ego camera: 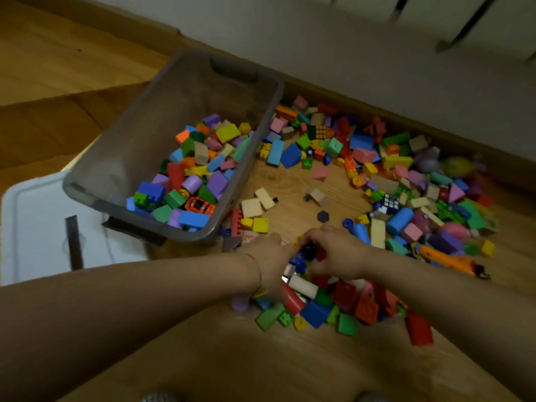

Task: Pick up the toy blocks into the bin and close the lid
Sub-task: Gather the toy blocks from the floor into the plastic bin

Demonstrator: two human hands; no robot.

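The blocks (pixel 361 142) lie mostly on the wooden floor (pixel 290 184), in a wide ring to the right of the bin (pixel 185 91) and in a second heap close to the person's knees. A fair layer of them is already inside the bin, along with an orange toy car (pixel 200 205).

They look like small pieces of wood, foam and hard plastic: light, stiff and not fragile, though smooth enough to spill out of a loose scoop. I judge that gathering them by the handful from both sides will work better than picking them up singly. The round ones may roll away.

Both hands meet over a clump of little pieces (pixel 304 255) at the near edge of the bare patch. The right hand (pixel 336 253) has its fingers curled down over the clump. The left hand (pixel 269 256) closes in on it from the other side, but blur hides its fingers, so I cannot tell whether it grips or only pushes.

The bin is grey and see-through, stands open just left of the blocks, and has a handle slot at its far end. Its white lid (pixel 37 221) lies flat on the floor to the left, partly under the bin's near corner. A small puzzle cube (pixel 388 203) sits among the blocks on the right.
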